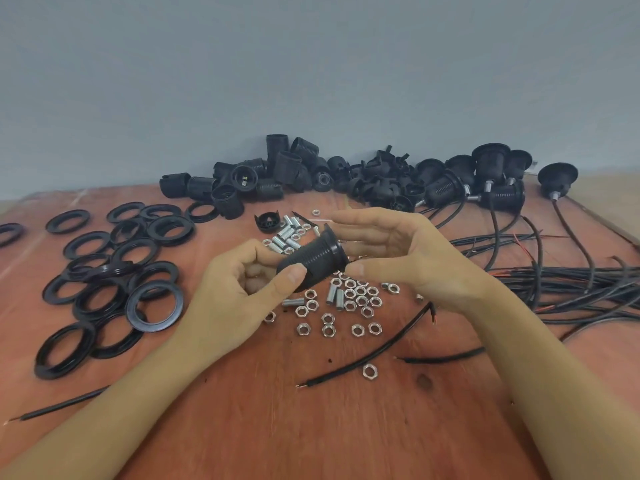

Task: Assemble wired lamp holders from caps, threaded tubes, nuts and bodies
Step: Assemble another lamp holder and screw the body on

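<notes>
A black threaded lamp holder body (311, 261) with a flanged ring at its far end is held above the table. My left hand (239, 285) grips its near end between thumb and curled fingers. To the right of the flange, my right hand (408, 251) has its fingers stretched out, and the thumb tip lies at the flange's edge. Beneath both hands lie several silver nuts (360, 296). Short threaded tubes (287, 233) lie just beyond the body, next to a single black cap (266, 221).
Black rings (114, 278) are scattered on the left of the wooden table (311, 427). Loose bodies (263, 174) and caps (381, 178) are heaped by the wall. Wired holders (491, 178) and a cable bundle (571, 278) fill the right. A cut wire (363, 362) lies in front.
</notes>
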